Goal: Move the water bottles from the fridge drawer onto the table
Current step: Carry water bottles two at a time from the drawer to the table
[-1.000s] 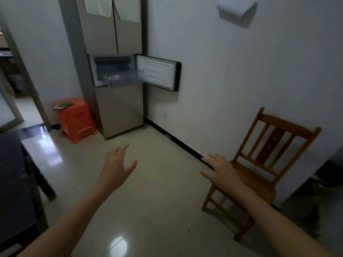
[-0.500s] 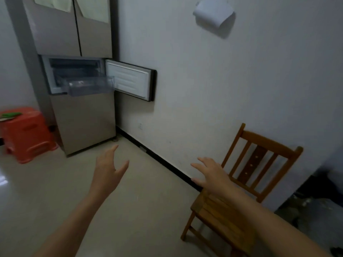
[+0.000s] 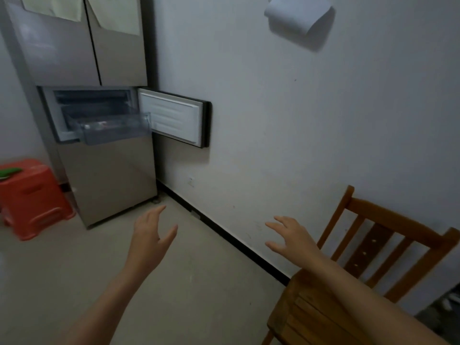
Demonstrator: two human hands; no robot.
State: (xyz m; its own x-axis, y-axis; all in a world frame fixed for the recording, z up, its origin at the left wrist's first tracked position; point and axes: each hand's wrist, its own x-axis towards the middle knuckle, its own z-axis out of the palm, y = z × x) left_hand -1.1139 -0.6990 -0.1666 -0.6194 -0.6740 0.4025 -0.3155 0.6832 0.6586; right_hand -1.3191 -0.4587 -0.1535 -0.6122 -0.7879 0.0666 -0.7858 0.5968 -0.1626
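Closer to drawer (image 3: 112, 131), chair (image 3: 388, 220) beside right hand (image 3: 295, 239), stool (image 3: 32, 197) left

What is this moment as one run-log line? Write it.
left grip: open, empty | right grip: open, empty | fridge drawer: pulled out | compartment door: swung open | water bottles: not discernible

- The room is dim, filled with soft greyish light and no hard glare anywhere.
- The curled paper (image 3: 296, 16) high on the wall (image 3: 311, 133) throws a blurred shadow down and to its right, so the light seems to come from the left.
- The open fridge door (image 3: 174, 118) lays a soft shadow on the wall below it.
- The near right corner behind the chair (image 3: 373, 245) sinks into murk.
- The fridge (image 3: 104, 175) leans, its lines bowing toward the left edge of view.
- The left hand (image 3: 151, 235) and right hand (image 3: 293, 237) look slightly smeared, and fine detail is mushy throughout.
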